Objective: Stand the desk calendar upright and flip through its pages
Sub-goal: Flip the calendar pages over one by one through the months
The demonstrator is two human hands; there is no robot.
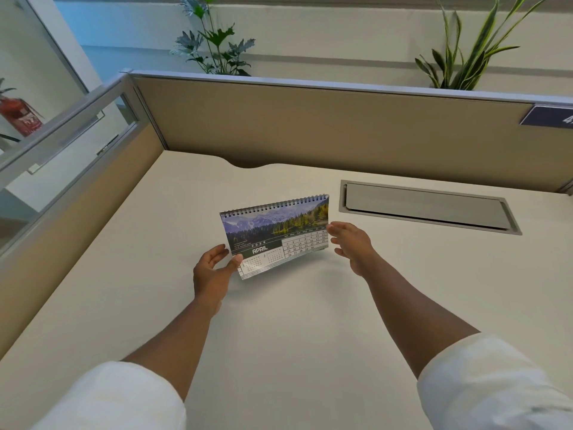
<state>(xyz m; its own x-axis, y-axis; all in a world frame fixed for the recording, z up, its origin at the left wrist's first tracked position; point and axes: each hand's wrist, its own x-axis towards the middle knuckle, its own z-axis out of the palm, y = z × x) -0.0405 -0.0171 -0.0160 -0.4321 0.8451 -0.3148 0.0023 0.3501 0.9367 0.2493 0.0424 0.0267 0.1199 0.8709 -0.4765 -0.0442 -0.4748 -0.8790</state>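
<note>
The desk calendar [276, 235] stands upright on the cream desk [279, 336], spiral binding on top, showing the APRIL page with a mountain and forest photo. My left hand [214, 271] is at its lower left corner, thumb touching the front of the page and fingers spread beside the edge. At the calendar's right edge my right hand [352, 243] hovers with fingers apart, fingertips close to the edge; I cannot tell whether they touch it.
A grey cable hatch [428, 209] is set into the desk at the back right. Tan cubicle partitions [310, 125] close off the back and left sides. Potted plants [217, 41] stand behind the back partition.
</note>
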